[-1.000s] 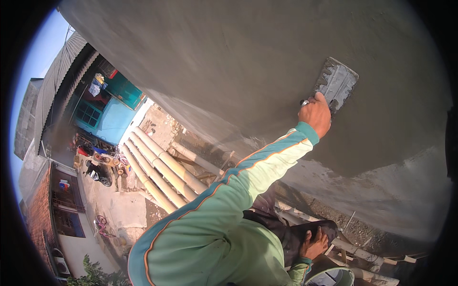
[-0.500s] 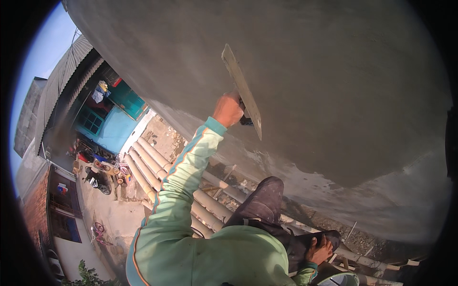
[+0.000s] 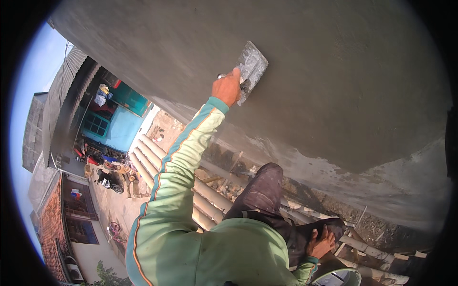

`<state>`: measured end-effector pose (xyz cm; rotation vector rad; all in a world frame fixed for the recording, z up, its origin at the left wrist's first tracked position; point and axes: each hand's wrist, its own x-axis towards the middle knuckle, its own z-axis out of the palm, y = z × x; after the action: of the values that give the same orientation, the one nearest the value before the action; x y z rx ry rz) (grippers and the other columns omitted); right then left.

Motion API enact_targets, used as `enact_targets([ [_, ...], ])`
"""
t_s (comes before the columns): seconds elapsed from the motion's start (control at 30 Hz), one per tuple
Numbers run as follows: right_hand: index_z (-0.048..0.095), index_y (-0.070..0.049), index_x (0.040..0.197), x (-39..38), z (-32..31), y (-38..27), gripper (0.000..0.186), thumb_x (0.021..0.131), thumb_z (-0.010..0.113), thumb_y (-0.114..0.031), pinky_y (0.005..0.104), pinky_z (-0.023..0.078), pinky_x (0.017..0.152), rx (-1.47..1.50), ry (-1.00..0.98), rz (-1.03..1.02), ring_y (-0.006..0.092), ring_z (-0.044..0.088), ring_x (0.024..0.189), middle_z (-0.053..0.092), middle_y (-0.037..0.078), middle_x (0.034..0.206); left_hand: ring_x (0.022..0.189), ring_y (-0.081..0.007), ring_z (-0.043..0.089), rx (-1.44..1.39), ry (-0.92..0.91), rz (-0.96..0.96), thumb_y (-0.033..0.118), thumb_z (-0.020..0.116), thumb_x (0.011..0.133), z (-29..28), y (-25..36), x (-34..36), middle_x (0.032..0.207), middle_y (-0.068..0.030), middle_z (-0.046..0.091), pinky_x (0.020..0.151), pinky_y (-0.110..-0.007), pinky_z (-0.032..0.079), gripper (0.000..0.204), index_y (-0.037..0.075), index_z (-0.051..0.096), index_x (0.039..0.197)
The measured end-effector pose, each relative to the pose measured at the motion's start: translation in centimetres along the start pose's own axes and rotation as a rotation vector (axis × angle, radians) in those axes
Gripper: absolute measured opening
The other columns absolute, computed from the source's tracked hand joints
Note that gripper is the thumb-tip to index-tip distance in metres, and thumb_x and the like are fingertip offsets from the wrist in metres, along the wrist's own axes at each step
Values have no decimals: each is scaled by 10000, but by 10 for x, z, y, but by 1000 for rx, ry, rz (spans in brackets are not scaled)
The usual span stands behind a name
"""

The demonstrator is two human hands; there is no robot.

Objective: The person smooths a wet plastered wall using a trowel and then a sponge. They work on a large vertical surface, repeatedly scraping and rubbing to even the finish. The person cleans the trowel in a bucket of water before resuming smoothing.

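My left hand point(image 3: 227, 88) is closed around the handle of a plastering trowel point(image 3: 256, 66). The trowel's flat rectangular blade is smeared with grey plaster, and its broad back shows. It lies at the large grey plastered wall point(image 3: 343, 105); whether the whole blade touches the surface I cannot tell. Darker, wet-looking plaster covers most of the wall, ending in an uneven edge above a paler strip. My right hand point(image 3: 321, 244) rests on my dark-trousered leg point(image 3: 260, 190), fingers spread and holding nothing.
Bamboo poles point(image 3: 210, 195) run side by side beneath me. A pail point(image 3: 359, 274) with a pale rim stands by my right forearm. Beyond, at lower level, are a parked motorcycle point(image 3: 109, 181), a pink bicycle point(image 3: 114, 231) and a blue house wall point(image 3: 121, 128).
My left hand has moved slightly up along the wall. The trowel has turned from nearly edge-on to showing its broad back. My right hand stays on the leg.
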<state>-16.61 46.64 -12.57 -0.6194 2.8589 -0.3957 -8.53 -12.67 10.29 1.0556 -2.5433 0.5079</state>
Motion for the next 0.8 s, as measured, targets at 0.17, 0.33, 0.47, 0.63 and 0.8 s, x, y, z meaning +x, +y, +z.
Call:
enact_targets([
  [0.17,675,-120,1379,1,3,8,557,942,657,-466,552,343,1088,86,34,-32,405,532,1260,626,194,1280,813,-389,742,-275,-22,-48,93,776,786,65,180,-40,920,-196,675,674,-462,622,409,10,470,1045],
  [0.33,696,-114,1352,1,-5,-4,538,936,657,-452,540,350,1076,159,85,-72,402,540,1243,646,187,1277,893,-381,739,-656,-194,-81,57,782,789,84,362,-73,1057,-231,669,749,-456,621,433,-23,499,1108],
  [0.47,706,-114,1341,1,7,3,539,941,642,-470,546,343,1089,80,134,-35,406,544,1245,647,188,1320,989,-464,705,-972,-402,-72,32,636,874,55,405,-112,1083,-274,692,823,-512,581,281,-11,511,1123],
  [0.63,696,-130,1343,-2,11,7,528,960,618,-486,550,358,1077,64,150,-75,398,551,1224,651,173,1261,1104,-414,669,-1448,-419,-351,153,610,958,124,277,-174,1179,-225,722,926,-470,535,310,32,613,1243],
  [0.8,673,-148,1364,-3,10,1,524,964,611,-481,558,370,1065,-23,74,-104,391,552,1216,641,162,1240,1094,-381,692,-991,-255,-439,285,637,998,315,42,-239,1177,-171,750,915,-438,544,330,25,706,1189],
])
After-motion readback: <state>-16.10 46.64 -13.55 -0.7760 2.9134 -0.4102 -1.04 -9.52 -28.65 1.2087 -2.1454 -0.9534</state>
